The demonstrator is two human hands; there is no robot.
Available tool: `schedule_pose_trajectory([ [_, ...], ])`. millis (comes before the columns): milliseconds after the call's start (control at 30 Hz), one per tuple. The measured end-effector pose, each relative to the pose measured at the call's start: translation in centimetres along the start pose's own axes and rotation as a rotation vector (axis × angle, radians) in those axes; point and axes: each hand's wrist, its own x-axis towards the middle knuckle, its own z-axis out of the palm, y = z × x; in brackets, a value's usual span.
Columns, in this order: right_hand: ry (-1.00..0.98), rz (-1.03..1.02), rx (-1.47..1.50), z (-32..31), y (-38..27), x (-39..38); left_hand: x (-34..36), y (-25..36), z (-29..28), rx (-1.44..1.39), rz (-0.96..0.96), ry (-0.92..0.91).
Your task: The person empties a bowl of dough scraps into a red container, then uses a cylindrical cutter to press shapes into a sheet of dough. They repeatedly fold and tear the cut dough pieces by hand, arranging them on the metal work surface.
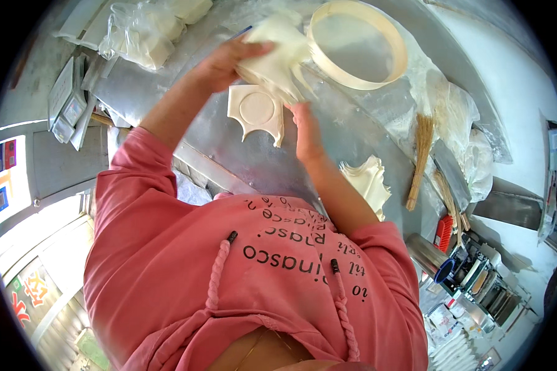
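Over metal table [205, 135], just left of pale hoop [400, 57] | grips dough sheet [278, 55] with left hand [228, 59] | has right hand [307, 133] at lower edge (fingers blurred, cannot tell if grasping) | looks light, floppy, tearable; best supported broadly, not by strips

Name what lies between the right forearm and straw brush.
A pale, ragged piece of dough lies between the right forearm and straw brush, in the head view.

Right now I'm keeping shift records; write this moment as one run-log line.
left hand: holding soft pale dough sheet | right hand: by its lower edge, contact unclear | pale dough piece with circular outline: on grey metal tabletop
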Motion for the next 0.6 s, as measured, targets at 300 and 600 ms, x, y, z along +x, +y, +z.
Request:
schedule_pose_trajectory([
  [300,-0.02,0.366,0.816,-11.5,-5.2,-3.7,1.9,-14.0,9.1,-0.062,-0.301,0.159],
  [600,0.17,0.24,0.121,-13.2,-2.1,-1.1,4.3,-17.8,8.0,0.707,0.054,0.437],
])
